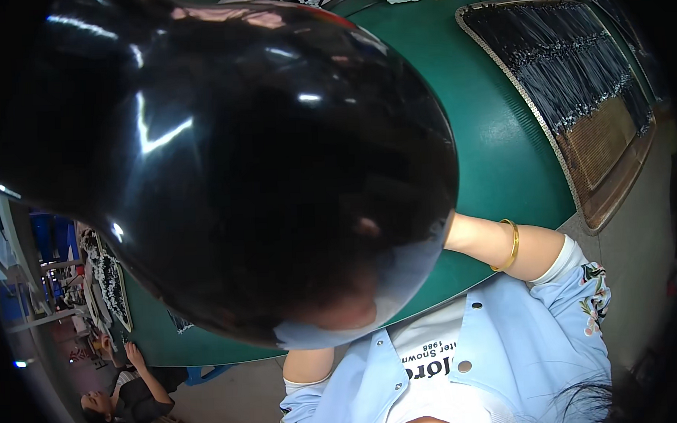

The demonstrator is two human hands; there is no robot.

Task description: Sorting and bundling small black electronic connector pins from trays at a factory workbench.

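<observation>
A large, glossy black rounded object [292, 176], wide at one end and narrowing toward the upper left, fills much of the head view and mirrors bright lights. Its kind does not show. Both of my hands are hidden behind it, so what they hold or touch cannot be seen. My right forearm [482, 238], with a gold bangle [512, 245], passes behind its lower right edge over the green table [504, 138]. My left forearm [308, 364] disappears behind its lower edge.
At the right lies a brown tray [603, 141] with rows of thin black strands with pale ends. Another tray [125, 293] with dark and whitish pieces is at the far left. Below it, a co-worker [142, 397] has both hands at the table, near a blue stool [204, 374].
</observation>
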